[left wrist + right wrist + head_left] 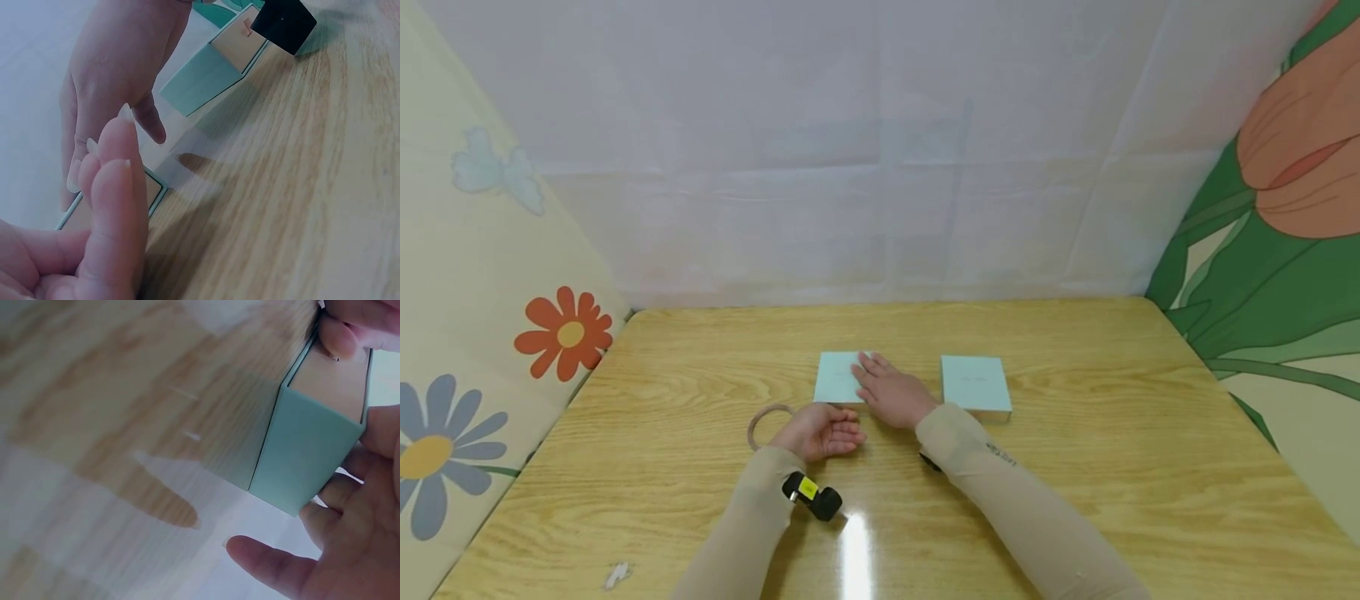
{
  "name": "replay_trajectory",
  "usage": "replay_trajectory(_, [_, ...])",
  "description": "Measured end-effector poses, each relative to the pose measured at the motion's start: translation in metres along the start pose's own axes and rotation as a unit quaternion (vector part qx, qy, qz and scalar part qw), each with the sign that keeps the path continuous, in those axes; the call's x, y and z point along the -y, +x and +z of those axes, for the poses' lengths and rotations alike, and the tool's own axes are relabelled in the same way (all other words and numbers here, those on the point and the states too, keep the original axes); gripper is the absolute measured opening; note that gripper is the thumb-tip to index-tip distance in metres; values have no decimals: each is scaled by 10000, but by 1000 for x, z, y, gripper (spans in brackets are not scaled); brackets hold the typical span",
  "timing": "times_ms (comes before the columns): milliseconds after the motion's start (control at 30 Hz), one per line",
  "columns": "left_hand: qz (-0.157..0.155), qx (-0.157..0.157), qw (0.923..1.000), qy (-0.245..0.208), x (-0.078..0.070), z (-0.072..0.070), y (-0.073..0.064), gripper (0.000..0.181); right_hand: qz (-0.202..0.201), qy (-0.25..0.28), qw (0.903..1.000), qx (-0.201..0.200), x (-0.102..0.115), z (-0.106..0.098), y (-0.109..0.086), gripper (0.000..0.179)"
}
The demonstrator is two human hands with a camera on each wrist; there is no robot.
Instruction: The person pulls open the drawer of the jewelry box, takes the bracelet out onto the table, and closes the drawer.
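A mint-green box (837, 377) with a beige front face (331, 381) lies on the table. My right hand (893, 393) rests on its right part from above, palm down with fingers extended; the thumb (269, 562) stands apart from the box in the right wrist view. Right at the box's front face is my left hand (823, 432), turned palm up with loosely bent fingers, one fingertip (337, 340) against the beige face. A second mint-green box (975, 383) lies to the right, showing a small tab (247, 26) on its beige front.
A brownish ring (756, 427) lies on the wooden table (1112, 483), left of my left hand and partly behind it. Pale sheeting (850, 167) hangs along the back edge, with flower-printed panels (1285, 292) at both sides. A small white patch (617, 575) marks the near left tabletop.
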State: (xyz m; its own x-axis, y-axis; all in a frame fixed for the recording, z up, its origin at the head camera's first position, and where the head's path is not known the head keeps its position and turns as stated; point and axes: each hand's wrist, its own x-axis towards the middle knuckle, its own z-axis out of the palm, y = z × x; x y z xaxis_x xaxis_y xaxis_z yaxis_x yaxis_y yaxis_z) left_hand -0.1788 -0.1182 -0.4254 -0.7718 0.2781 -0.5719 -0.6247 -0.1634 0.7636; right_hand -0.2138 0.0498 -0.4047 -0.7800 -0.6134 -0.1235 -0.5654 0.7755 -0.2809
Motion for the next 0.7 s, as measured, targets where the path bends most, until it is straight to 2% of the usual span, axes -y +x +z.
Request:
replay_trajectory(267, [-8,64,9999,-142,0,0,-1,28,-42,54,10000,-3,2,-2,0,50])
replay_trajectory(467, [165,194,9996,-90,4,3,-4,26,45,-21,10000,5,4,-3,0,50])
replay_trajectory(700, [364,127,9992,79,9,10,-12,25,209,-37,9998,20,8,-4,-1,50])
